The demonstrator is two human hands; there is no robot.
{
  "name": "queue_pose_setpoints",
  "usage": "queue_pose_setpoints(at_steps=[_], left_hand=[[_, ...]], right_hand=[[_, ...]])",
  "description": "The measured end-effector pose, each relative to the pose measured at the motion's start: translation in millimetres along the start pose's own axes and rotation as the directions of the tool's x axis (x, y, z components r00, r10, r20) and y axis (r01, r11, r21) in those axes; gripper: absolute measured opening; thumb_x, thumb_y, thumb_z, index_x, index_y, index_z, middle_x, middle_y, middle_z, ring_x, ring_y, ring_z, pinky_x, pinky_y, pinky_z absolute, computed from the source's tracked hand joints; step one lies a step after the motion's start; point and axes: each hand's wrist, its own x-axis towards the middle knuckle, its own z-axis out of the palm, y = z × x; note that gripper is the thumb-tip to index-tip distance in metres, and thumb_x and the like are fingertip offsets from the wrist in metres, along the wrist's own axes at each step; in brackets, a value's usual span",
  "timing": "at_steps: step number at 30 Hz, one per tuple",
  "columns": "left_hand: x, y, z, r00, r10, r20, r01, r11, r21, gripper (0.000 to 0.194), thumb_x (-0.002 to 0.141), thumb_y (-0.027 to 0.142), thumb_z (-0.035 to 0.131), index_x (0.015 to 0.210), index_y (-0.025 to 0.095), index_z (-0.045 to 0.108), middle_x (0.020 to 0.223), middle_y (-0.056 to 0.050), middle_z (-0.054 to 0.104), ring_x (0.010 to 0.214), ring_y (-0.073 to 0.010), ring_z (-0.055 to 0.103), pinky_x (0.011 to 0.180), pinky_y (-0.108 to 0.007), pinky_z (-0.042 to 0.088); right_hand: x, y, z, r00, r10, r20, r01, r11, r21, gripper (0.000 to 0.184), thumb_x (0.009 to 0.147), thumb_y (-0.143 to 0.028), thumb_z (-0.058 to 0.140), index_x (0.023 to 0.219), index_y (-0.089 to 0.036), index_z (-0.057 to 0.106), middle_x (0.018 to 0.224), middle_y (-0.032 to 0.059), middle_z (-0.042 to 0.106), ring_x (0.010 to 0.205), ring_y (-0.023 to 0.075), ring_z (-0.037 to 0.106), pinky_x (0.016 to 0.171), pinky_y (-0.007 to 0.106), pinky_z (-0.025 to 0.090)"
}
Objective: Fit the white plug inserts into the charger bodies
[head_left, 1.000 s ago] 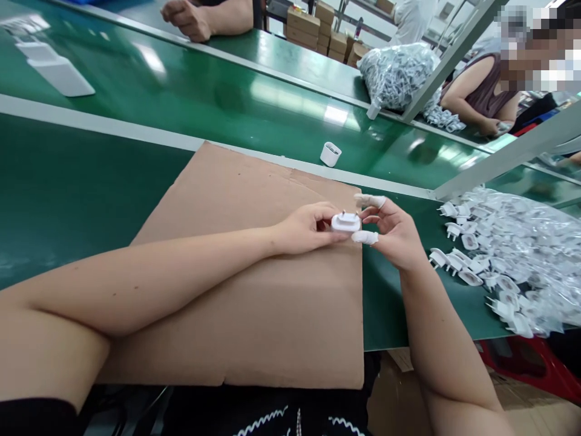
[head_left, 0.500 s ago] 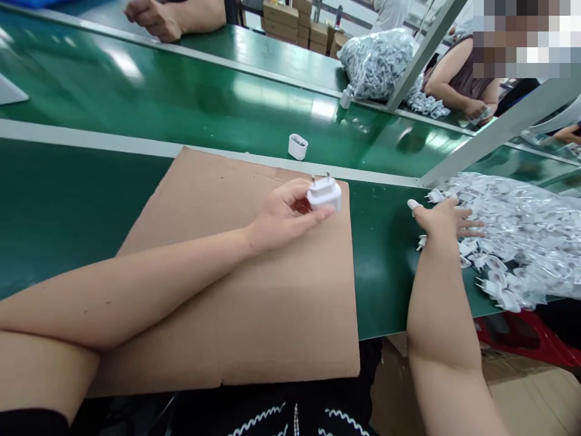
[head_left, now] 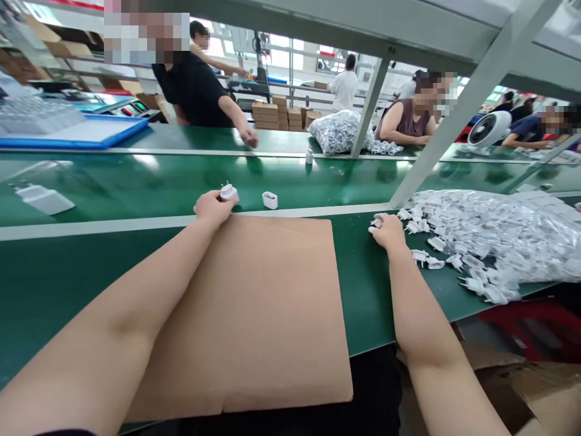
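- The left hand was clamped on a white charger, fingers and thumb around its sides, and two metal prongs pointed up.
- That charger was held above the green belt, past the far left corner of the cardboard sheet.
- A white casing stood on the belt just to the right of the held charger, its open end up.
- The right hand was over the green bench, its fingers curled in toward the thumb; whether they gripped a piece could not be told, since white showed at the fingertips.
- Loose white plug pieces lay scattered just beside the right hand, near a clear plastic bag full of more.
- Another charger lay on the belt well to the left.
- Across the belt, a co-worker's hand hung over the far worktop, near a second bag of white parts.
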Motion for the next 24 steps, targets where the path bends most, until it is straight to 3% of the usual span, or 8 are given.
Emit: queue_pose_setpoints(at_steps=[3, 5, 8, 11, 14, 18, 20, 24], left_hand=[[8, 4, 2.1, 0.998, -0.055, 0.003, 0.055, 0.997, 0.046, 0.047, 0.078, 0.040, 0.075, 0.119, 0.017, 0.072, 0.124, -0.016, 0.073, 0.121, -0.0376, 0.065, 0.106, -0.048, 0.048], [0, 11, 2.9, 0.986, -0.051, -0.160, 0.059, 0.997, 0.049, 0.067, 0.076, 0.038, 0.075, 0.136, 0.012, 0.062, 0.145, -0.022, 0.060, 0.140, -0.0430, 0.050, 0.117, -0.055, 0.038], [-18, 27, 11.2, 0.907, 0.235, -0.348, -0.207, 0.971, 0.118, 0.087, 0.077, 0.036, 0.073, 0.154, 0.011, 0.042, 0.167, -0.022, 0.033, 0.156, -0.0412, 0.026, 0.128, -0.056, 0.021], [-24, 42, 25.5, 0.866, 0.498, -0.036, -0.491, 0.863, 0.117, 0.084, 0.078, 0.032, 0.071, 0.155, 0.014, 0.042, 0.165, -0.018, 0.036, 0.155, -0.0383, 0.028, 0.131, -0.052, 0.020], [-16, 50, 34.7, 0.868, 0.439, 0.231, -0.461, 0.886, 0.049, 0.062, 0.082, 0.023, 0.066, 0.141, 0.010, 0.056, 0.147, -0.021, 0.052, 0.139, -0.0361, 0.050, 0.123, -0.049, 0.036], [-30, 60, 28.0, 0.872, 0.467, 0.145, -0.471, 0.882, -0.007, 0.037, 0.089, 0.029, 0.067, 0.121, 0.011, 0.066, 0.126, -0.018, 0.061, 0.123, -0.0332, 0.059, 0.113, -0.047, 0.046], [-62, 65, 20.4, 0.817, 0.567, 0.100, -0.558, 0.823, -0.111, 0.036, 0.088, 0.038, 0.073, 0.117, 0.016, 0.068, 0.118, -0.013, 0.065, 0.114, -0.0300, 0.063, 0.107, -0.044, 0.050], [-150, 72, 14.3, 0.609, 0.772, 0.183, -0.697, 0.631, -0.341, 0.038, 0.086, 0.044, 0.079, 0.115, 0.021, 0.070, 0.112, -0.008, 0.071, 0.106, -0.0251, 0.067, 0.096, -0.038, 0.054]], right_hand=[[-3, -4, 9, 0.975, -0.216, 0.060, 0.201, 0.960, 0.195, 0.041, 0.078, -0.014, 0.067, 0.118, -0.020, 0.072, 0.119, 0.0116, 0.072, 0.104, 0.0275, 0.068, 0.107, 0.052, 0.046], [-4, -6, 13, 0.954, -0.300, 0.020, 0.284, 0.921, 0.267, 0.037, 0.076, -0.012, 0.064, 0.110, -0.023, 0.073, 0.106, 0.0064, 0.076, 0.095, 0.0251, 0.069, 0.114, 0.062, 0.036], [-4, -11, 15, 0.922, -0.367, -0.121, 0.385, 0.842, 0.378, 0.034, 0.076, -0.018, 0.061, 0.108, -0.022, 0.071, 0.103, 0.0073, 0.075, 0.098, 0.0270, 0.068, 0.111, 0.063, 0.039], [-10, -22, 13, 0.923, -0.357, -0.146, 0.365, 0.684, 0.632, 0.038, 0.077, -0.029, 0.065, 0.114, -0.020, 0.065, 0.107, 0.0101, 0.071, 0.096, 0.0264, 0.070, 0.092, 0.047, 0.054], [-23, -38, 8, 0.913, -0.408, -0.006, 0.220, 0.481, 0.849, 0.049, 0.078, -0.037, 0.069, 0.123, -0.021, 0.059, 0.102, 0.0064, 0.072, 0.085, 0.0209, 0.070, 0.080, 0.039, 0.056], [-41, -55, 2, 0.871, -0.476, 0.117, 0.068, 0.355, 0.932, 0.054, 0.075, -0.043, 0.079, 0.122, -0.022, 0.062, 0.099, 0.0039, 0.074, 0.075, 0.0152, 0.063, 0.067, 0.030, 0.050], [-47, -60, -2, 0.852, -0.500, 0.157, 0.023, 0.335, 0.942, 0.059, 0.069, -0.043, 0.087, 0.119, -0.022, 0.065, 0.099, 0.0039, 0.075, 0.076, 0.0155, 0.064, 0.065, 0.029, 0.049], [-59, -68, -4, 0.814, -0.539, 0.217, -0.020, 0.348, 0.937, 0.059, 0.060, -0.043, 0.096, 0.109, -0.021, 0.071, 0.098, 0.0072, 0.077, 0.093, 0.0239, 0.072, 0.080, 0.037, 0.057]])
